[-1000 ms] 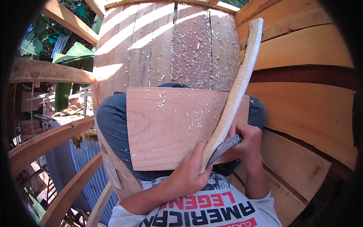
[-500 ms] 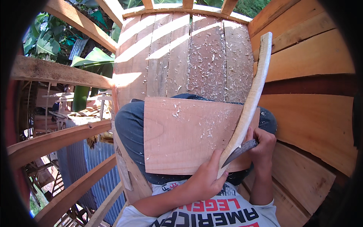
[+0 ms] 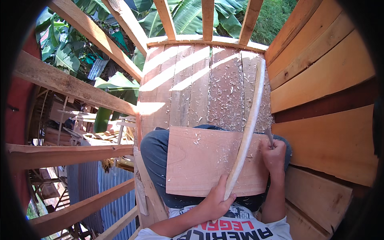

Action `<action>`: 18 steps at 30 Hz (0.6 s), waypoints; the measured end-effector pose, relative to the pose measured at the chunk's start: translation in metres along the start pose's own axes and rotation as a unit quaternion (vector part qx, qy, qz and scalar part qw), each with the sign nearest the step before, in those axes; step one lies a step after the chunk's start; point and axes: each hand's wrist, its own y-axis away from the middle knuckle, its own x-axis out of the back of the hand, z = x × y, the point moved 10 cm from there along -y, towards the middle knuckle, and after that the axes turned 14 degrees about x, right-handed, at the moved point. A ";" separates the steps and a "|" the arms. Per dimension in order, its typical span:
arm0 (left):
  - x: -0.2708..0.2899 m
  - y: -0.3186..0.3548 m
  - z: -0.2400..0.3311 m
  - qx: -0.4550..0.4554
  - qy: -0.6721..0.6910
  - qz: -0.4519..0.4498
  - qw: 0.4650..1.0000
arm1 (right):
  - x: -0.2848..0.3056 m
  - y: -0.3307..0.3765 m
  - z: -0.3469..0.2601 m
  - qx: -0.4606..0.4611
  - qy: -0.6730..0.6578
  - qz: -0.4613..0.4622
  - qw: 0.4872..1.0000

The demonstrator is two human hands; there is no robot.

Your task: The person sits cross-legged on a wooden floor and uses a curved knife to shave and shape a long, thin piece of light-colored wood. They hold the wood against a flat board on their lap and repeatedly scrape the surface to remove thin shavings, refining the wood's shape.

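Note:
A long, gently curved wooden strip (image 3: 250,120) slants up and away from me over my lap. My left hand (image 3: 217,201) is closed round its lower end, close to my shirt. To the right of the strip, my right hand (image 3: 274,156) is wrapped round the handle of a knife (image 3: 269,138). The dark blade points away from me, apart from the strip; its handle is mostly hidden in my fist. Across my crossed legs lies a flat rectangular wooden board (image 3: 192,164), with a few pale shavings on it. The strip passes above the board's right part.
Pale wood shavings (image 3: 228,86) litter the plank floor (image 3: 182,100) ahead. Wooden rails (image 3: 80,93) with gaps between them run along the left and far sides. A wall of overlapping planks (image 3: 324,92) rises close on my right. Banana leaves and corrugated metal sheets lie beyond the rails.
My right hand has drawn the knife off the strip, and its blade now points away from me. The strip stands less far to the right. My view has tilted upward.

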 end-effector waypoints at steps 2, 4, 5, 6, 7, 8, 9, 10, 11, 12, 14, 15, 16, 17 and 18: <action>-0.014 0.017 -0.015 0.004 -0.032 -0.031 0.999 | 0.020 -0.022 0.081 -0.153 -0.075 0.061 0.983; -0.003 0.014 -0.017 -0.025 -0.027 -0.006 0.999 | 0.034 -0.043 0.021 -0.048 -0.050 0.015 0.998; -0.001 0.012 -0.020 -0.031 -0.017 0.002 0.999 | 0.034 -0.042 -0.005 0.000 -0.031 -0.017 0.999; 0.005 0.009 -0.023 -0.025 0.017 0.011 0.999 | 0.025 -0.037 -0.016 0.011 -0.043 -0.039 0.998; 0.012 0.003 -0.023 -0.027 0.052 0.019 0.998 | 0.018 -0.034 -0.025 0.028 -0.052 -0.055 0.997; 0.018 -0.003 -0.020 -0.027 0.087 0.026 0.995 | 0.012 -0.030 -0.033 0.042 -0.059 -0.073 0.995; 0.026 -0.006 -0.010 -0.050 0.117 0.041 0.991 | 0.012 -0.027 -0.038 0.044 -0.088 -0.065 0.993; 0.031 -0.008 -0.005 -0.050 0.128 0.035 0.990 | 0.007 -0.021 -0.042 0.043 -0.122 -0.062 0.990; 0.036 -0.010 0.000 -0.050 0.139 0.029 0.989 | 0.004 -0.015 -0.043 0.043 -0.156 -0.059 0.985; 0.039 -0.012 0.004 -0.050 0.149 0.023 0.987 | -0.002 -0.007 -0.037 0.018 -0.149 -0.078 0.986; 0.042 -0.012 0.010 -0.065 0.148 0.014 0.987 | -0.014 0.010 -0.021 -0.032 -0.139 -0.116 0.983; 0.043 -0.012 0.013 -0.067 0.148 0.007 0.987 | -0.011 0.012 -0.016 -0.037 -0.129 -0.103 0.986; 0.041 -0.011 0.013 -0.068 0.152 -0.003 0.986 | -0.006 0.015 -0.008 -0.044 -0.115 -0.092 0.988; 0.042 -0.013 0.010 -0.058 0.149 -0.001 0.987 | -0.002 0.019 -0.001 -0.052 -0.102 -0.082 0.990; 0.044 -0.016 0.007 -0.047 0.146 0.001 0.988 | -0.001 0.021 0.005 -0.040 -0.140 -0.064 0.987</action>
